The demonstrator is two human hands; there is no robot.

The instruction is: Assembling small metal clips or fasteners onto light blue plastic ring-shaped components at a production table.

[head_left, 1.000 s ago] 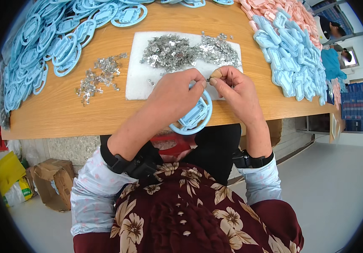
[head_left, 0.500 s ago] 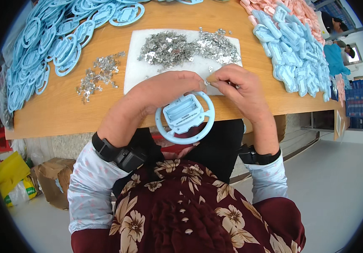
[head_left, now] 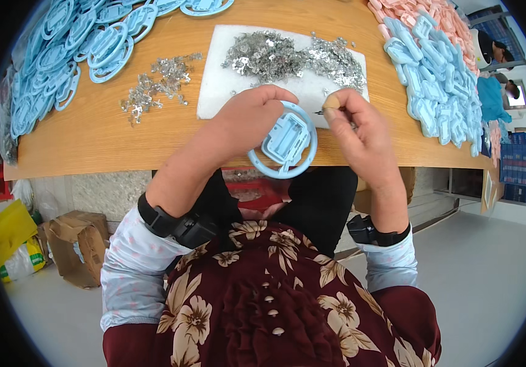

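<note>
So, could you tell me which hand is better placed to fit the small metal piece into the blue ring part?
Probably the right hand: it pinches the metal piece beside the blue ring part, which the left hand holds.

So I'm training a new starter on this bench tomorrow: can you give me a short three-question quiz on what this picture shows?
1. True or false: the left hand holds a pink ring.
2. What lies on the white pad? A) pink covers B) small metal clips C) cardboard boxes
3. Fill in: the right hand pinches a small metal piece just beside the ____ of the blue ring.

Key
1. False: the ring is light blue, with a box-shaped centre.
2. B: the metal clips sit heaped on the pad, with a smaller loose heap on the wooden table to its left.
3. Rim.
</note>
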